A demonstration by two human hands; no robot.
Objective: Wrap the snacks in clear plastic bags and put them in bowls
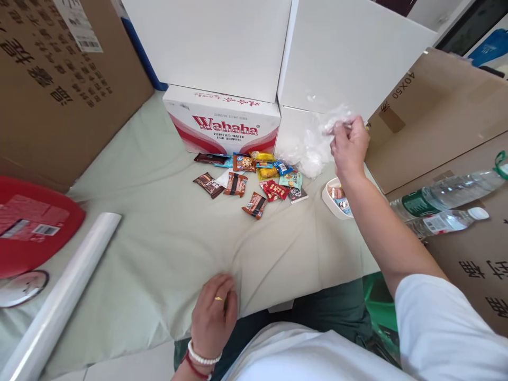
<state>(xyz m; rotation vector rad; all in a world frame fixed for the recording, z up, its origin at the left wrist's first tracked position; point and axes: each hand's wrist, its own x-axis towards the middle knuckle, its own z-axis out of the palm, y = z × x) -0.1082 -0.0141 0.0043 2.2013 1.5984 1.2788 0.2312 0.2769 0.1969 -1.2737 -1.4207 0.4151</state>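
My right hand (350, 145) is raised at the back right, its fingers pinched on crumpled clear plastic film (311, 151). The film hangs down beside the snacks, in front of a white panel. Below that hand stands a small white oval tub (329, 203) with wrapped snacks inside, partly hidden by my forearm. My left hand (214, 312) rests on the cloth at the table's front edge, fingers loosely curled under and nothing visible in them. Several wrapped snacks lie in a loose group, among them brown packets (235, 184), a red packet (275, 190) and a yellow packet (266, 173).
A Wahaha water carton (224, 124) stands behind the snacks. Cardboard boxes rise at the left (71, 100) and right (440, 116). A long roll of clear film (65, 296) and a red package (35, 227) lie left. Two plastic bottles (448, 222) are at the right.
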